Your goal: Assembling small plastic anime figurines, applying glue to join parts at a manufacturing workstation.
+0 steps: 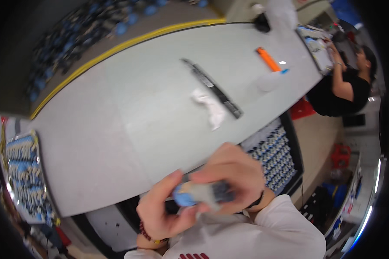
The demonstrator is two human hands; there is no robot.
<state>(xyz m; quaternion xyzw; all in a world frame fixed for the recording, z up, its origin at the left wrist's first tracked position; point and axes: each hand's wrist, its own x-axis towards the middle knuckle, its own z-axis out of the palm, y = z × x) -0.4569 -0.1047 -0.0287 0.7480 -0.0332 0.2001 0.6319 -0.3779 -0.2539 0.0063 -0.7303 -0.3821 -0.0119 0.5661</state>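
Close to my body, beyond the table's near edge, both hands hold a small figurine (204, 193) with a blue end, a pale grey middle and a dark end. My left hand (162, 209) grips the blue end between thumb and fingers. Wrapped over the grey and dark part is my right hand (237, 175), its fingers curled. The figurine lies sideways and is blurred, so its details cannot be made out. On the table ahead lie a long black cutter-like tool (214, 88) and, beside it, a crumpled white tissue (211, 110).
An orange stick-like tool (268, 59) and a clear bottle with a blue tip (270, 81) are at the far right. Trays of small figurines stand right (274, 157) and left (28, 181). A yellow-edged bin (116, 48) lines the back. A co-worker (339, 93) sits at right.
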